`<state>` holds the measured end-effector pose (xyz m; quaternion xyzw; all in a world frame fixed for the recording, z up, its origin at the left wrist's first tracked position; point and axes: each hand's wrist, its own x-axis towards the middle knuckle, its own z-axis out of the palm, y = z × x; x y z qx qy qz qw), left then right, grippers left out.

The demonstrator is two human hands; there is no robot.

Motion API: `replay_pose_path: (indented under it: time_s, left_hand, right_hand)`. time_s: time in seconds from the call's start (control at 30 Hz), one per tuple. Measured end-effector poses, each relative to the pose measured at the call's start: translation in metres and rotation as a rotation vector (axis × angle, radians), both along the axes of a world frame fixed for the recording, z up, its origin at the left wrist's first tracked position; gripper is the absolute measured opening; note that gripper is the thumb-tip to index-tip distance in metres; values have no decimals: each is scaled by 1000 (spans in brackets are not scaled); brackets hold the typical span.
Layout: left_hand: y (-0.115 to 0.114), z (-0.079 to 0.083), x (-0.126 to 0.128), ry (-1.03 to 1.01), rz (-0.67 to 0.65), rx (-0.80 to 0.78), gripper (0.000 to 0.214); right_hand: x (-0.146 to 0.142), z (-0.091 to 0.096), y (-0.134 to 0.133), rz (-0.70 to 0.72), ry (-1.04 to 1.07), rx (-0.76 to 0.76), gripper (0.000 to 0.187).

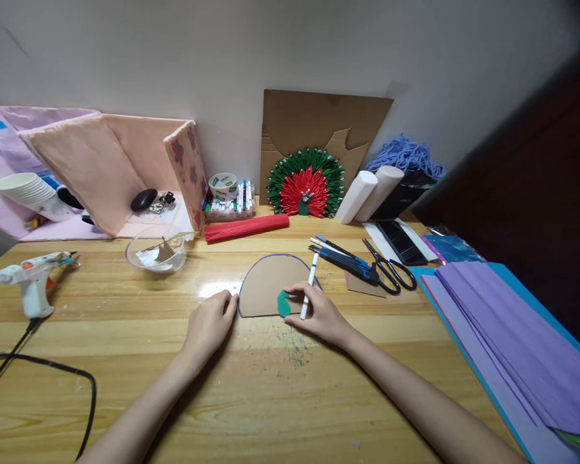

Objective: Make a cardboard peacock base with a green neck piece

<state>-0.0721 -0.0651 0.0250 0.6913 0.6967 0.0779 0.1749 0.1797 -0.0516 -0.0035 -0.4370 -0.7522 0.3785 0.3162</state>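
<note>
A brown cardboard half-circle (263,283) with a blue-lined curved edge lies flat on the wooden table. My left hand (211,324) rests at its left corner, fingers curled and closed on that edge. Over the cardboard's right part, my right hand (321,314) pinches a small green cutout (283,304) between thumb and forefinger. A white marker (311,283) with a green band is also tucked between this hand's fingers, pointing up and away. The hand hides part of the cardboard's right side.
Scissors (389,267), a utility knife (350,263) and a cardboard scrap (365,283) lie to the right. Left are a glue gun (36,280) and a clear bowl (176,263). Behind stand red crepe paper (246,227) and a green-red peacock craft (305,183). Purple sheets (512,341) fill the right.
</note>
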Motion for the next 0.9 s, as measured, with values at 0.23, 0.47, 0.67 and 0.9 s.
replay_pose_path:
  time_s: [0.23, 0.47, 0.67, 0.9]
  left_hand:
    - [0, 0, 0, -20, 7, -5, 35]
    - [0, -1, -1, -22, 6, -5, 35]
    - [-1, -1, -2, -29, 16, 11, 36]
    - [-1, -2, 0, -74, 29, 32, 35]
  right_hand:
    - [-3, 3, -4, -12, 73, -19, 49]
    - [42, 24, 18, -65, -211, 131, 28]
    - [71, 32, 32, -137, -576, 147, 38]
    - [71, 19, 36, -235, -576, 325, 23]
